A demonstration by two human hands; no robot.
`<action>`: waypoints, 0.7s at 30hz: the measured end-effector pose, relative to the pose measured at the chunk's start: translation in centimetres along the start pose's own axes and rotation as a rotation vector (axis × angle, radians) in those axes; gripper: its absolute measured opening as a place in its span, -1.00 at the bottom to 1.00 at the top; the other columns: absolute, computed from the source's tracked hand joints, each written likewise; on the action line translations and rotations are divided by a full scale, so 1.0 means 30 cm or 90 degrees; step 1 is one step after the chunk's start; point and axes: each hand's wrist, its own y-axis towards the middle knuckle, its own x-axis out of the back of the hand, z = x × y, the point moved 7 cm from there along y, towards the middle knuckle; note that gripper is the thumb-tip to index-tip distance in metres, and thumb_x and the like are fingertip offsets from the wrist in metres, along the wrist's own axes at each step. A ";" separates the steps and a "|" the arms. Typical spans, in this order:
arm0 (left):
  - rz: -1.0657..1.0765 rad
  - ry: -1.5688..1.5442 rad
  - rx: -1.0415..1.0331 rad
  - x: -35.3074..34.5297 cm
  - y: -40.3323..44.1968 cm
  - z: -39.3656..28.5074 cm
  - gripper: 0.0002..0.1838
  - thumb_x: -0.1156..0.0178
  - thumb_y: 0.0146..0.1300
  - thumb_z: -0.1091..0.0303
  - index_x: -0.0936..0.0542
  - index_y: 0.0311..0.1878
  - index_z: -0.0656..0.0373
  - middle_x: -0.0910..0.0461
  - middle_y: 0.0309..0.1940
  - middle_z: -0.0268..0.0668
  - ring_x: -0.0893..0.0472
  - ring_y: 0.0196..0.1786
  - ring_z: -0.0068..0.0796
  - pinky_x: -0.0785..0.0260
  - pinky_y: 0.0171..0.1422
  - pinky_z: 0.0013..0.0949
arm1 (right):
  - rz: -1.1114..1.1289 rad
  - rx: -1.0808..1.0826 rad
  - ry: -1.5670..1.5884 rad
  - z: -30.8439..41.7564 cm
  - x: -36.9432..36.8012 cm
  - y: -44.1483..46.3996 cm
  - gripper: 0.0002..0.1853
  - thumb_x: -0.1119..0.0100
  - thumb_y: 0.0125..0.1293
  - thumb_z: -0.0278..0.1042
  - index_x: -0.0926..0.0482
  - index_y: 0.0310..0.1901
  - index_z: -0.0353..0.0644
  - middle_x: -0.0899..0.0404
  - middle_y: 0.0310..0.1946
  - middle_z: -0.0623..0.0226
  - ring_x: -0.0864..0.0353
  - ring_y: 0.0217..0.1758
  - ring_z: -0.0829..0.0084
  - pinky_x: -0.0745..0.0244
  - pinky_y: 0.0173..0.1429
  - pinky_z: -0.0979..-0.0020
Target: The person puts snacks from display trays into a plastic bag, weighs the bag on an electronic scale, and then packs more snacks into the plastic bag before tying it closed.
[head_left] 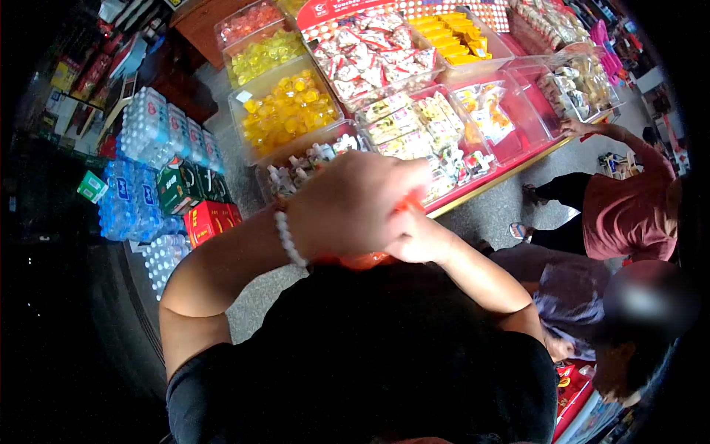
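Close in front of my chest, both hands meet around a red plastic bag [364, 260]. My left hand [344, 203], with a white bead bracelet [290, 238] at its wrist, is slightly blurred and its fingers are closed on the bag's top. Against it on the right, my right hand [423, 238] pinches the same red plastic. Part of the bag hangs below the hands, mostly hidden by them. Just beyond is a clear bin of small wrapped items [314, 159].
Candy bins, one with yellow-orange candy [288, 111], fill the display ahead. Bottled water packs [133, 196] and a red box [212, 222] stand at left. Two people are at right, one in a reddish top [629, 203], another in a dark top [569, 288] close beside my right arm.
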 end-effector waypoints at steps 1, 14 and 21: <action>0.058 0.036 0.023 -0.017 0.005 -0.008 -0.70 -0.26 -0.04 0.42 -0.49 -0.18 0.18 -0.59 -0.44 -0.23 -0.60 -0.35 -0.13 -0.46 -0.23 -0.23 | -0.119 -0.275 0.198 -0.070 -0.016 0.000 -0.65 -0.10 0.14 -0.47 -0.51 0.00 -0.32 -0.61 -0.10 0.11 -0.58 0.09 0.19 -0.42 0.24 0.25; 0.214 -0.559 0.326 -0.297 -0.221 0.386 -0.55 0.17 0.56 0.10 -0.50 0.17 0.29 -0.56 -0.09 -0.37 -0.50 -0.01 -0.63 -0.31 0.20 -0.47 | -0.050 -0.268 0.091 0.006 0.090 -0.057 -0.75 -0.20 -0.04 -0.65 -0.64 -0.26 -0.20 -0.67 -0.25 0.29 -0.64 -0.11 0.40 -0.49 0.08 0.38; 0.129 -0.776 0.318 -0.303 -0.152 0.310 -0.82 -0.11 0.40 0.35 -0.59 -0.08 0.23 -0.63 -0.19 -0.39 -0.58 -0.12 -0.60 -0.42 0.03 -0.40 | -0.338 -0.045 -0.391 0.101 0.108 -0.094 -0.80 -0.25 -0.16 -0.54 -0.62 -0.40 -0.10 -0.52 -0.23 0.28 -0.58 -0.12 0.19 -0.49 0.02 0.16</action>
